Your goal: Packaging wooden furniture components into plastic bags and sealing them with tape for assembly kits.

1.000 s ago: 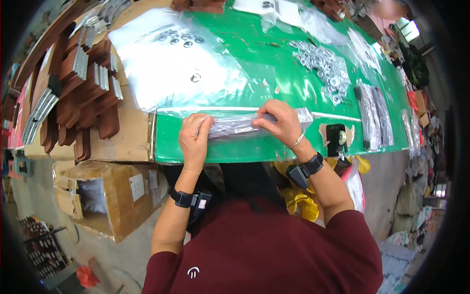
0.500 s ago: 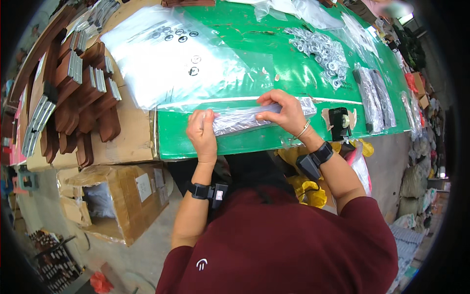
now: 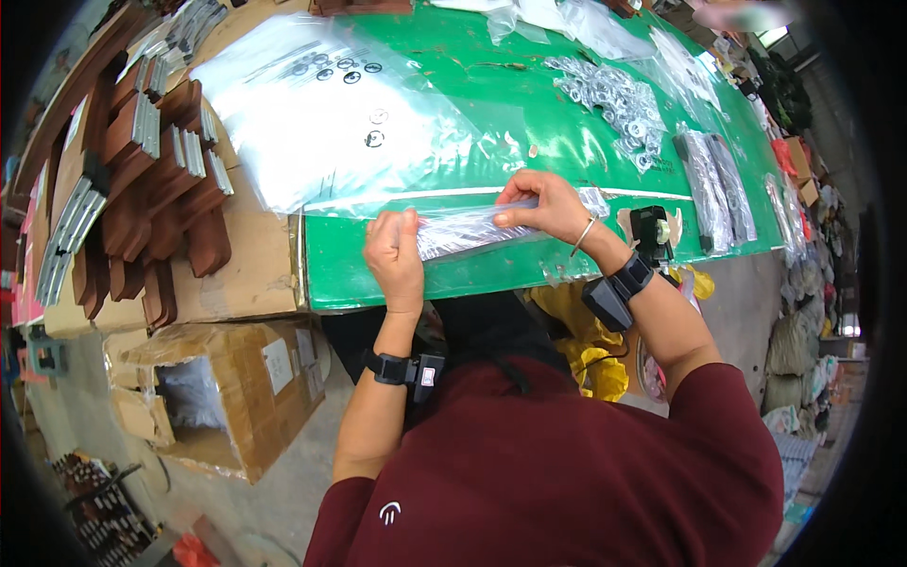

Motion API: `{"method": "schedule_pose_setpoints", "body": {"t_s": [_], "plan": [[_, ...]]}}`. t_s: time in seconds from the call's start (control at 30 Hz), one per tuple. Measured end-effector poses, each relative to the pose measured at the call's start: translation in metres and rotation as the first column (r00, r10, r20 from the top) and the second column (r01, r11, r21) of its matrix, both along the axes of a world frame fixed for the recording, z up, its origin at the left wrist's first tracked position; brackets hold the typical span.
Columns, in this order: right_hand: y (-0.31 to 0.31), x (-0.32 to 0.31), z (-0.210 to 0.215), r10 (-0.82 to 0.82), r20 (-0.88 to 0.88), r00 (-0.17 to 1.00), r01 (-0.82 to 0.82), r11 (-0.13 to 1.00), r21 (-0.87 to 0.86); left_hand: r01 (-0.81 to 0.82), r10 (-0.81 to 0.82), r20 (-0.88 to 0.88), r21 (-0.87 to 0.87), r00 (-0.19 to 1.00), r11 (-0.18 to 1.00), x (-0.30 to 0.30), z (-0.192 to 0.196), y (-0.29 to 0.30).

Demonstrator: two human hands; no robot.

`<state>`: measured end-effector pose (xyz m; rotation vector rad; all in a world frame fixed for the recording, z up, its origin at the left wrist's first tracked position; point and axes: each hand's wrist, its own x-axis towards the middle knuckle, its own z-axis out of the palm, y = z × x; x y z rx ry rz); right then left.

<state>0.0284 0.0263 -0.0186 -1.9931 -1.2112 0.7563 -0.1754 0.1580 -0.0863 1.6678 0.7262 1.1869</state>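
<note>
Near the front edge of the green, smooth-topped table [image 3: 340, 274] lies a long, narrow wrapped bundle [image 3: 463, 236], set crosswise before the person. Its clear film is glossy and finely creased; the contents look greyish and cannot be identified. The left hand [image 3: 394, 253] clasps the bundle's left end, thumb up along the side, fingers curled. The right hand [image 3: 550, 210] pinches the wrapping toward the other end between thumb and fingers.

Beyond the left hand: flat, clear plastic bags [image 3: 283, 123], shiny, with round dark prints. Farther back on the right: a loose heap of small, transparent ring-shaped pieces [image 3: 609, 104]. Right of the right hand: a black object with a pale roll-like part [image 3: 650, 231], then two long film-wrapped packs [image 3: 715, 194] side by side.

At left, brown bars [image 3: 170, 180], round-ended, some with metal strips, are stacked over cardboard [image 3: 260, 260]. Containers: a taped cardboard box [image 3: 253, 406] below, torn open at one side, with crumpled pale plastic [image 3: 192, 392] inside. Crumpled yellow sheeting [image 3: 605, 376] shows beneath the table edge.
</note>
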Motion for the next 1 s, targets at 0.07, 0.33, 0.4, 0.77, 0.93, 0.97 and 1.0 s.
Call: {"method": "schedule_pose_setpoints", "body": {"t_s": [0.07,0.33,0.4,0.77,0.93,0.97,1.0], "plan": [[-0.002,0.004,-0.002,0.011,0.033,0.999,-0.011,1.000,0.013,0.003,-0.003,-0.030,0.003,1.000,1.000,0.003,0.002,-0.002],[0.001,-0.007,0.000,-0.003,-0.013,1.000,0.003,1.000,0.026,-0.009,0.009,-0.016,0.012,1.000,1.000,0.002,-0.001,0.000],[0.000,-0.008,-0.001,-0.001,-0.062,0.998,0.005,0.998,0.070,-0.008,0.008,-0.021,0.005,1.000,1.000,0.002,-0.001,0.000],[0.009,0.003,-0.017,0.027,-0.371,0.928,0.021,0.992,0.123,0.019,-0.016,-0.061,0.039,0.998,0.999,0.001,0.001,0.000],[0.009,-0.008,-0.009,-0.082,-0.074,0.994,0.087,0.994,0.064,0.039,-0.039,-0.060,0.001,0.997,0.999,0.000,-0.002,0.000],[0.010,-0.009,-0.008,-0.099,-0.016,0.995,0.100,0.993,0.062,0.045,-0.046,-0.032,-0.019,0.998,0.999,0.000,-0.004,0.000],[0.011,-0.012,-0.005,-0.106,-0.021,0.994,0.107,0.993,0.059,0.052,-0.052,-0.038,-0.021,0.998,0.998,0.000,-0.003,0.000]]}}
